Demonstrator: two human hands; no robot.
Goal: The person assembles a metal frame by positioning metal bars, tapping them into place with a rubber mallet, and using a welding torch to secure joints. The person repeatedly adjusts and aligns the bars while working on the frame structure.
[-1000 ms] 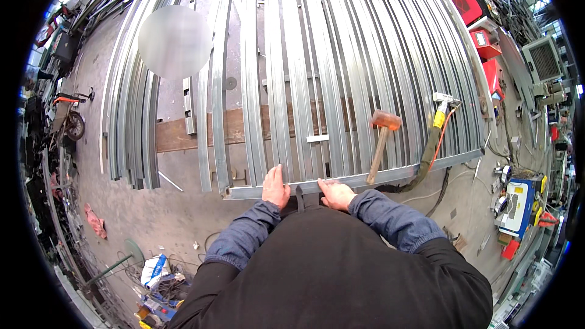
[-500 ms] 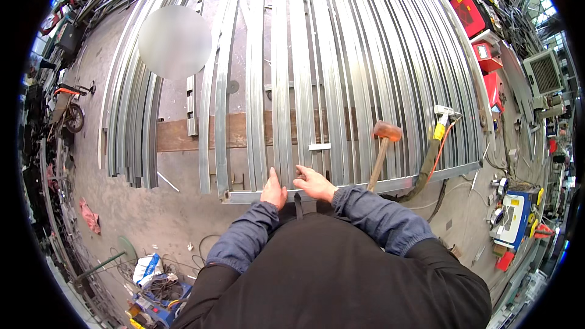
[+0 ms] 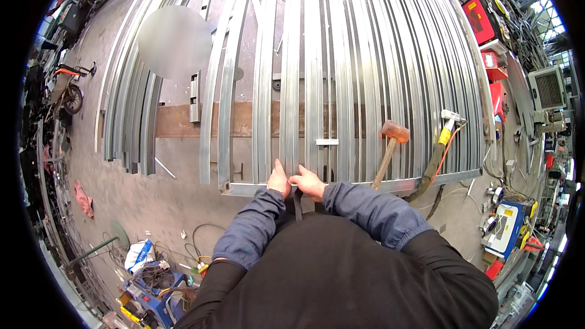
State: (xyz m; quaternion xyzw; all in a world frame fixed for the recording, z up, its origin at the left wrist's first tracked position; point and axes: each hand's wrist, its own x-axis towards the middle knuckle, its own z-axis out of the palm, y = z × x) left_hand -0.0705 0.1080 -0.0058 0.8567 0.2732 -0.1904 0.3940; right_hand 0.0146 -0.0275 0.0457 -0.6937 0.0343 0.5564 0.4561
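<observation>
My left hand [image 3: 279, 180] lies at the near end of a long galvanized steel bar [image 3: 290, 128], its fingers stretched out along the bar's left side. From the right, my right hand [image 3: 309, 184] is closed at the same end, fingers bent against the bar. The hands almost meet just above the near rail [image 3: 247, 189] of a steel frame. My palms and the bar's very tip are hidden. A short pale metal piece [image 3: 327, 142] lies across the bars to the right. Farther right rests a mallet [image 3: 396, 131] with an orange-brown head and wooden handle.
A welding gun [image 3: 445, 134] with a thick hose lies on the closely set bars at right. More steel profiles [image 3: 131, 128] are stacked at left. A blue-and-white machine [image 3: 510, 225] stands at right, cables [image 3: 155, 274] and a white-blue bag [image 3: 140, 254] at lower left.
My hands have drawn closer together around the bar's end. The right hand's spread fingers have bent in toward it. The whole view has shifted slightly.
</observation>
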